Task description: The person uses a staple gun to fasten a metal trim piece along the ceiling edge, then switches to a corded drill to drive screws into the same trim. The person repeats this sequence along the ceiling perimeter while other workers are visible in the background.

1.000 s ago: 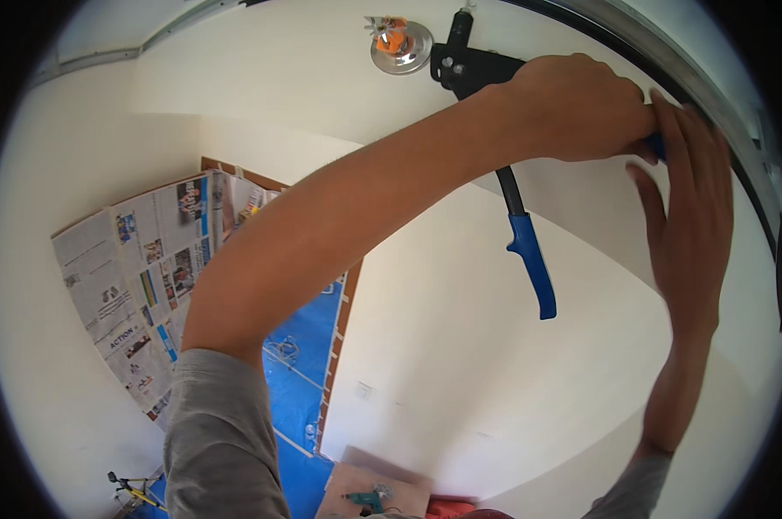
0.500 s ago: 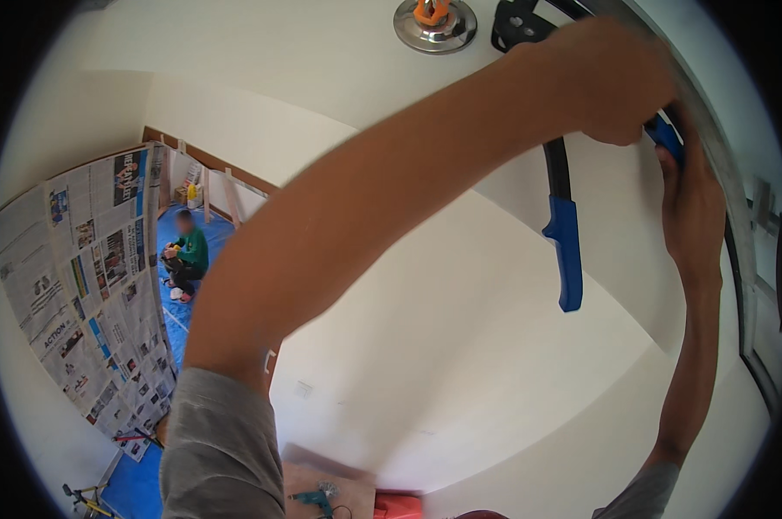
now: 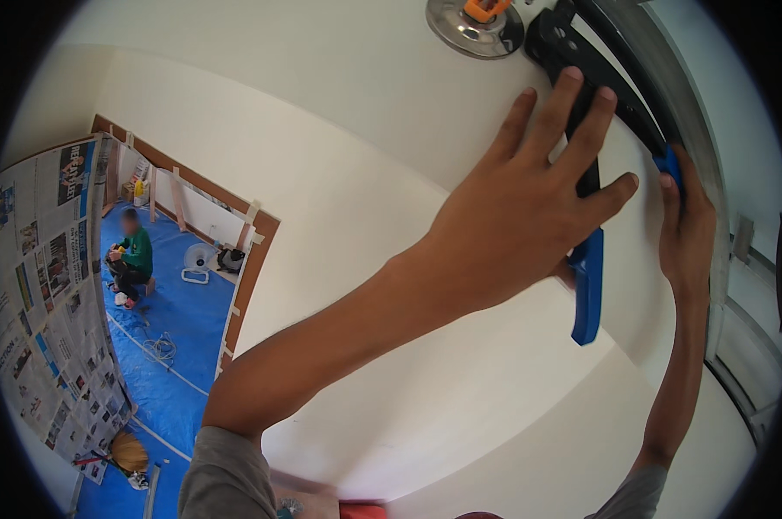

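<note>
I see blue floor sheet running through doorway with brown frame. Near sheet's left edge, by newspaper-covered panel, person in green top sits or crouches low; I can't tell which. White fan and dark object near sheet's right edge. Coiled cable lies mid-sheet. Tan rounded bundle by panel's lower corner, kind unclear to me.

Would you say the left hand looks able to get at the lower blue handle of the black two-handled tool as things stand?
Probably yes: the left hand is open, fingers spread, close by the lower blue handle, and nothing visible blocks it; the right hand holds the upper blue handle.
</note>
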A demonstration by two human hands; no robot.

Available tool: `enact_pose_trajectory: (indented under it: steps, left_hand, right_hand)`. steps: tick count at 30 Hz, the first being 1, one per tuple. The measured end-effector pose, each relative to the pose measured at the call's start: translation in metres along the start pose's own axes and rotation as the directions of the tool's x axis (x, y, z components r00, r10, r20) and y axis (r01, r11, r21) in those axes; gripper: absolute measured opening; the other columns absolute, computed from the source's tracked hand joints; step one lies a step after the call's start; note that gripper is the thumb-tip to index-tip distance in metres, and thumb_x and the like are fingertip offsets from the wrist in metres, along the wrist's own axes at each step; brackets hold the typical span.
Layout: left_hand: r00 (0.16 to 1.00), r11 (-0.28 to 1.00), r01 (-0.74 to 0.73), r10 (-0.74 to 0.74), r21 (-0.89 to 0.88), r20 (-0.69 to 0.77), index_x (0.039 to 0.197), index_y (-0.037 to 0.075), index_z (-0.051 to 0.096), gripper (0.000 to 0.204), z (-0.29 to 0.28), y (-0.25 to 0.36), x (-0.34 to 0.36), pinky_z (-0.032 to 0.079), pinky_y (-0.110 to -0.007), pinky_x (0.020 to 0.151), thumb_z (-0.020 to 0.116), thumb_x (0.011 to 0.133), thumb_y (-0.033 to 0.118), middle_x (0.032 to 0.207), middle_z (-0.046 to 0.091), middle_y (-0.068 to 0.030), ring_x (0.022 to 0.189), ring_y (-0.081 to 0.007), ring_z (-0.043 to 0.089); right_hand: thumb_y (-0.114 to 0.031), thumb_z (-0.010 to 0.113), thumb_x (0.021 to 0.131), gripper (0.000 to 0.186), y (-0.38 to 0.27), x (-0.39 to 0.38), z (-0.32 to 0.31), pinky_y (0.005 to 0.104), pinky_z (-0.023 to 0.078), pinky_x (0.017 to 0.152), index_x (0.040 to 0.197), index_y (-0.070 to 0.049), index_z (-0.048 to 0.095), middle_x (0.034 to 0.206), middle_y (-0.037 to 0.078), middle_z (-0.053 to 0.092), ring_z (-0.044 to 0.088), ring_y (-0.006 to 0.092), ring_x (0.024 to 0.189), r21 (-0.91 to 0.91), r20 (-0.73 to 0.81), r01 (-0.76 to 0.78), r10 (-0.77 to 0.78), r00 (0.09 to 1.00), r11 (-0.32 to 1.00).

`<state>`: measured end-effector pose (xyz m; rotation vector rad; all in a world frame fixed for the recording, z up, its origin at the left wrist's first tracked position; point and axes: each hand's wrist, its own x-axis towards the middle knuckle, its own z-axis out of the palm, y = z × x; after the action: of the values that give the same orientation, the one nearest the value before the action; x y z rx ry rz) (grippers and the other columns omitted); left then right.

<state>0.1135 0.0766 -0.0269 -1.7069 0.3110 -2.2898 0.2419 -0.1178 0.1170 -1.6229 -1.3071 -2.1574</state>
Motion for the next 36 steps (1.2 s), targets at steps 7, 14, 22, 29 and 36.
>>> enact_pose_trajectory:
  steps: [7,14,22,29,36]
  left_hand:
    - [0.995,0.993,-0.061,0.068,-0.098,0.071,0.107,0.01,0.074,0.073,0.0,-0.006,0.001,0.027,-0.061,0.122,0.087,0.058,0.063,0.151,0.048,-0.0236,0.148,-0.051,0.029]
    - [0.996,0.986,-0.093,0.093,-0.137,-0.006,0.105,0.002,0.072,0.088,0.0,-0.009,0.002,0.026,-0.058,0.124,0.078,0.059,0.077,0.141,0.056,-0.0244,0.146,-0.0506,0.033]
    - [0.994,0.985,-0.108,0.109,-0.132,0.002,0.107,0.002,0.072,0.09,0.003,-0.012,0.006,0.026,-0.057,0.124,0.082,0.056,0.075,0.141,0.056,-0.0254,0.145,-0.0505,0.034]
    - [0.965,0.971,-0.122,0.068,-0.207,-0.253,0.111,0.003,0.074,0.087,0.022,-0.007,0.028,0.025,-0.057,0.124,0.085,0.056,0.07,0.143,0.054,-0.0285,0.146,-0.0512,0.033]
    - [0.99,0.993,-0.087,0.077,-0.078,-0.122,0.133,0.007,0.065,0.11,0.028,-0.006,0.048,0.019,-0.057,0.125,0.087,0.049,0.073,0.149,0.046,-0.0321,0.147,-0.0506,0.032]
  right_hand:
    - [-0.042,0.045,0.11,0.05,0.005,-0.003,-0.005,0.0416,0.057,0.081,0.142,-0.006,0.058,0.103,0.021,0.074,0.076,0.0296,0.088,0.033,0.083,-0.082,0.079,0.993,0.996]
    - [-0.044,0.045,0.11,0.051,0.002,-0.001,0.0,0.0412,0.057,0.079,0.144,-0.008,0.058,0.105,0.021,0.074,0.075,0.0276,0.087,-0.013,0.003,-0.005,0.005,1.0,1.0]
    - [-0.045,0.043,0.11,0.052,0.011,0.001,-0.002,0.0419,0.058,0.081,0.144,-0.009,0.057,0.106,0.021,0.075,0.075,0.0292,0.087,-0.005,0.013,-0.029,0.029,0.999,1.0]
    - [-0.043,0.044,0.11,0.052,-0.008,0.013,-0.011,0.0404,0.058,0.077,0.141,-0.004,0.058,0.098,0.022,0.075,0.076,0.0303,0.081,-0.029,0.07,-0.169,0.171,0.983,0.985]
    - [-0.035,0.056,0.106,0.036,-0.005,0.021,-0.023,0.0472,0.05,0.065,0.12,-0.003,0.065,0.079,0.022,0.069,0.07,0.0357,0.068,-0.064,0.063,-0.014,0.018,0.998,0.998]
